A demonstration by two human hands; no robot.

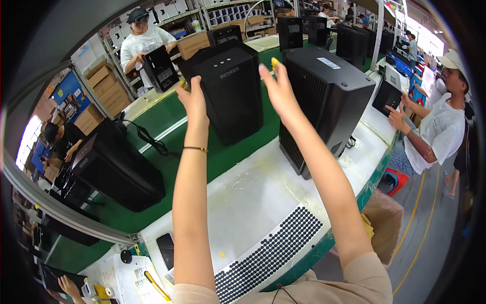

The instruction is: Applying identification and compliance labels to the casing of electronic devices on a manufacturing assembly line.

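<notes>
A black computer case stands upright on the green belt in front of me. My left hand is at its upper left edge, thumb up and fingers extended; whether it touches the case I cannot tell. My right hand is open near the case's right side, thumb and fingers spread. Yellow covers show on a fingertip of each hand. Close to my right hand and forearm, a second black case stands on the white worktable, its feet facing up.
Another black case sits on the belt at left, near a black cable. A sheet of black round pads, a phone and a yellow cutter knife lie nearby. Co-workers handle cases across the belt and at right.
</notes>
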